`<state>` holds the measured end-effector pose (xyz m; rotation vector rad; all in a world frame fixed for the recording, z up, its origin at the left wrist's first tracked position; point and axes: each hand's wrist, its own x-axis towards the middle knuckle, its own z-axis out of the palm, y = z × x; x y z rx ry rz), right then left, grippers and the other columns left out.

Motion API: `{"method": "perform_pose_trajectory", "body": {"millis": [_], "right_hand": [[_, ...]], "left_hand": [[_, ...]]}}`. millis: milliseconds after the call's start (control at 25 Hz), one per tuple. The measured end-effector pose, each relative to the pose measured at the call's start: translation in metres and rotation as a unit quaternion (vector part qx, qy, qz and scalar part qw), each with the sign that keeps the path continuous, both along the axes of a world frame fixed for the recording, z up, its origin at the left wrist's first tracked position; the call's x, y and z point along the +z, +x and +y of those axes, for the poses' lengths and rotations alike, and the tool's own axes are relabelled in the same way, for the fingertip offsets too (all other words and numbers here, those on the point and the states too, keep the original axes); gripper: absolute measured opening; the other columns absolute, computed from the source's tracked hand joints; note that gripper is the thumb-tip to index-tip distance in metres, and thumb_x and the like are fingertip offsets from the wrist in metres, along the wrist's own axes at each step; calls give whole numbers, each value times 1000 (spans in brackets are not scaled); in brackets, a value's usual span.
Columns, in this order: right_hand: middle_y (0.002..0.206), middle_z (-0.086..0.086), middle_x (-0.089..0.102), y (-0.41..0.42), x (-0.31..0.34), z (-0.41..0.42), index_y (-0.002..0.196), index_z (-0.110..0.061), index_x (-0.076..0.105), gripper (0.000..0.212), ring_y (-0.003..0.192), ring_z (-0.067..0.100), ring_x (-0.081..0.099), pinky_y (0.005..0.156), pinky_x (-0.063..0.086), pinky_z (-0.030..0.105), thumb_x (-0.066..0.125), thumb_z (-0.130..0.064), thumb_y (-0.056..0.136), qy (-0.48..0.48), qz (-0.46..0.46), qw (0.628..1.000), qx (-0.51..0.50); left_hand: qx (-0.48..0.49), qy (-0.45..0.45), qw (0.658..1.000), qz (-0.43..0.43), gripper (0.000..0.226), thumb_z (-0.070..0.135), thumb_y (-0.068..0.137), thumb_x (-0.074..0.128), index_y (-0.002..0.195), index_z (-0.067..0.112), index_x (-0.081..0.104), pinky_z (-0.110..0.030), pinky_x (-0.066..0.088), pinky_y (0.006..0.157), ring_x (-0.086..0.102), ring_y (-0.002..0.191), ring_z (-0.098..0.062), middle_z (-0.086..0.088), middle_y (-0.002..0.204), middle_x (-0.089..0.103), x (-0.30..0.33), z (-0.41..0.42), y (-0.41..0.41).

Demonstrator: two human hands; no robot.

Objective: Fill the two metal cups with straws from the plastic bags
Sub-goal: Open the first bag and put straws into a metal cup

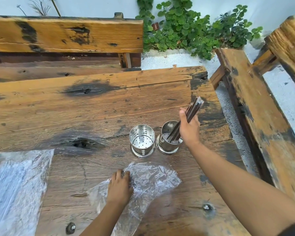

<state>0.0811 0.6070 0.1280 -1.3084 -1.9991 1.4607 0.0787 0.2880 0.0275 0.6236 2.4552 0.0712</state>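
Observation:
Two perforated metal cups stand side by side on the wooden table (95,106). The left cup (142,140) has nothing in it. My right hand (189,127) grips a bundle of dark straws (193,109), tilted, with their lower ends inside the right cup (169,138). My left hand (120,186) rests on a crumpled clear plastic bag (148,183) in front of the cups, fingers closed on its edge. A second clear plastic bag (17,188) holding pale straws lies at the table's near left.
A wooden bench (63,34) runs behind the table and another bench (262,120) stands to the right. Green plants (191,29) grow against the white wall beyond. The table's right edge is close to the right cup.

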Motion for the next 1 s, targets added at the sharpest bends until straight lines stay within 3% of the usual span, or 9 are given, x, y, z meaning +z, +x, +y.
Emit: {"method": "perform_pose_trajectory", "body": {"millis": [160, 360, 520, 680, 840, 920, 1000], "right_hand": [[156, 2, 39, 9, -15, -1, 145, -43, 49, 50, 148, 29, 27, 123, 19, 50, 36, -60, 100, 15, -94, 994, 50], [162, -1, 32, 22, -24, -1, 153, -40, 38, 60, 152, 30, 21, 124, 18, 54, 34, -66, 99, -24, -120, 990, 73], [155, 2, 43, 30, -28, -1, 146, -30, 48, 59, 147, 30, 35, 121, 28, 56, 44, -63, 97, -66, -115, 989, 71], [138, 1, 58, 37, -31, -2, 132, -23, 61, 47, 133, 26, 51, 116, 37, 49, 58, -51, 95, -79, -111, 989, 53], [112, -6, 70, 43, -27, -1, 115, -30, 64, 28, 104, 16, 67, 92, 52, 36, 68, -40, 89, -73, -80, 993, 41], [106, -11, 71, 46, -24, -2, 104, -38, 62, 15, 99, 10, 66, 78, 49, 28, 65, -42, 90, -61, -61, 996, 36], [105, -11, 72, 47, -22, -3, 100, -37, 63, 8, 100, 12, 67, 77, 48, 29, 60, -42, 94, -51, -53, 997, 37]], "left_hand": [[8, 4, 1000, -3, 60, 29, 91, 63, 147, 25, 42, -39, 35, 118, 29, 143, -27, -4, 152, 31, 1, 1, 2], [6, 3, 1000, 9, 59, 28, 93, 59, 149, 25, 39, -39, 31, 120, 29, 142, -27, -5, 154, 31, 2, 1, 6], [2, -3, 999, 33, 52, 30, 95, 56, 144, 20, 40, -39, 29, 120, 35, 143, -27, -5, 151, 40, 3, 4, 8], [10, -19, 999, 39, 49, 35, 97, 54, 141, 16, 41, -43, 15, 128, 29, 151, -27, -8, 158, 38, 1, 4, 14], [5, -20, 1000, 21, 52, 39, 99, 47, 146, 18, 42, -45, 8, 130, 11, 159, -27, -9, 170, 19, -2, -1, 18], [-3, -25, 999, 23, 48, 42, 100, 42, 142, 21, 49, -46, 6, 129, 9, 159, -28, -9, 169, 20, 0, -2, 19], [-6, -36, 999, 35, 46, 44, 99, 39, 135, 23, 58, -47, 13, 127, 19, 155, -31, -10, 165, 31, 3, -2, 19]]}}
